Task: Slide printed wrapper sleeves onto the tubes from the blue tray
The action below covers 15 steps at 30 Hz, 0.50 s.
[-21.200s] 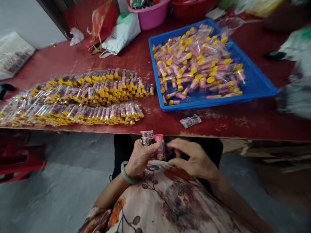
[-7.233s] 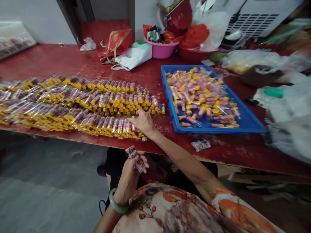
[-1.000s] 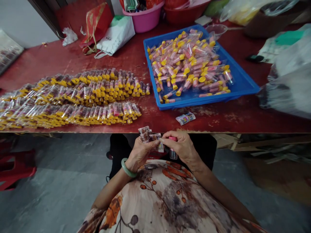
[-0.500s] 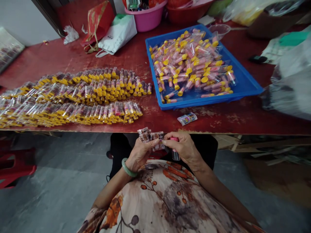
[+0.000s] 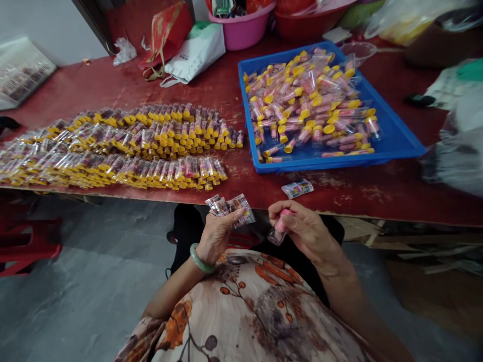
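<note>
My left hand [image 5: 219, 231], with a pale green bangle [image 5: 199, 260] on the wrist, pinches several small printed packets [image 5: 241, 207] fanned out near the table edge. To its right, my right hand [image 5: 307, 229] is closed around a small clear tube with a pink top [image 5: 279, 229], tilted over my lap. The two hands are apart. Just beyond the right hand, one printed packet [image 5: 298, 189] lies flat on the red table [image 5: 260, 188]. Behind it, a blue tray [image 5: 400, 143] holds a loose heap of clear, yellow-capped tubes with pink contents [image 5: 302, 105].
Rows of stacked yellow-capped tubes [image 5: 166, 168] fill the table's left side. Toward the back are a white bag [image 5: 198, 53], a red bag [image 5: 171, 32] and a pink basin [image 5: 245, 27]. Plastic bags [image 5: 458, 151] bulge at the right. A red stool [image 5: 30, 244] stands lower left.
My right hand has moved right, away from the packets, and the tube in it has tilted. The left hand keeps the packets, now fanned wider. The view has shifted slightly left.
</note>
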Each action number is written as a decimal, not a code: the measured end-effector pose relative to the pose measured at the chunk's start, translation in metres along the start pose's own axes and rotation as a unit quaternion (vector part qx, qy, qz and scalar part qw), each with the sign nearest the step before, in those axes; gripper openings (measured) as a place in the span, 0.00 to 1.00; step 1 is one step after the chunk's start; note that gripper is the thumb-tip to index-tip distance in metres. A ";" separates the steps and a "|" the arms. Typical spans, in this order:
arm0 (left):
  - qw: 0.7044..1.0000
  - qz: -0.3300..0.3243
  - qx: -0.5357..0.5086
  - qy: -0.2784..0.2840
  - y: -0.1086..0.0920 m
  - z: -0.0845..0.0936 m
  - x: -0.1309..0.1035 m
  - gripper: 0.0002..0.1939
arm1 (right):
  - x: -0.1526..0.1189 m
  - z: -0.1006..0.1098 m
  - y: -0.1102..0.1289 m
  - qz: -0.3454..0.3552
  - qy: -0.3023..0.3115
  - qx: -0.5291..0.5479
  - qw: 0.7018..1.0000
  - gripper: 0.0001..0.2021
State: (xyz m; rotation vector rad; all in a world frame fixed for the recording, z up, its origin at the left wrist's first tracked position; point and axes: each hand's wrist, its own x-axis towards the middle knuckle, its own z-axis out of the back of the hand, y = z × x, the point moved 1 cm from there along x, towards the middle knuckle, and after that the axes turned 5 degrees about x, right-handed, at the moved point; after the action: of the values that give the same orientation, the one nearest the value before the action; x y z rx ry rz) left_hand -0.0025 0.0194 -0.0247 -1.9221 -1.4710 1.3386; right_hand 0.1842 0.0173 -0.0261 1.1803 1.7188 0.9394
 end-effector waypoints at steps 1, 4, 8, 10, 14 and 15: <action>1.000 0.002 -0.002 -0.007 0.001 0.000 0.000 0.20 | -0.003 0.003 -0.001 0.017 0.016 -0.006 1.000 0.15; 1.000 0.012 -0.013 -0.020 0.003 -0.001 -0.001 0.18 | -0.010 0.006 -0.007 0.105 0.027 -0.070 0.992 0.10; 0.997 0.032 -0.049 -0.048 0.002 -0.006 -0.003 0.19 | -0.012 -0.003 -0.009 0.216 -0.005 -0.170 0.961 0.09; 0.996 0.047 -0.061 -0.051 0.001 -0.009 -0.006 0.19 | -0.013 -0.011 -0.006 0.269 -0.031 -0.225 0.936 0.09; 0.990 0.079 -0.098 -0.058 -0.001 -0.011 -0.011 0.16 | -0.016 -0.024 -0.002 0.401 -0.111 -0.340 0.843 0.11; 0.989 0.085 -0.107 -0.061 -0.001 -0.010 -0.011 0.16 | -0.018 -0.027 -0.003 0.427 -0.126 -0.361 0.819 0.11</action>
State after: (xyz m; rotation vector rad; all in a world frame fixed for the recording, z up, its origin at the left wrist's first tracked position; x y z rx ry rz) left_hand 0.0060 0.0124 -0.0144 -2.1792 -1.5966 1.4449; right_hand 0.1619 -0.0039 -0.0147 1.4296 0.4294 1.6710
